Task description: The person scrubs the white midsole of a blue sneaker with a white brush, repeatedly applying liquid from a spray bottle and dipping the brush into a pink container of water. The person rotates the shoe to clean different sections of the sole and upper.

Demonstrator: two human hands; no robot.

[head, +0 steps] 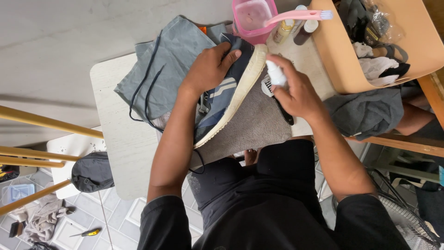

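Note:
My left hand [210, 68] grips a dark blue sneaker [225, 99] with pale stripes and a cream sole, tilted on its side over a grey towel [256, 125]. My right hand [296, 90] holds a small white spray bottle [276, 73], its nozzle close to the cream sole near the shoe's toe. A dark shoelace [144, 99] trails across a grey-blue cloth [171, 60] to the left of the shoe. All of this rests on a small white table [120, 139].
A pink tub [252, 21] with a pink brush [298, 16] across it and two small bottles [296, 28] stand behind the shoe. An orange bin [333, 60] of rags sits right, with a dark grey cloth [365, 111] below. Wooden rails [46, 122], a black bag [92, 172] lie left.

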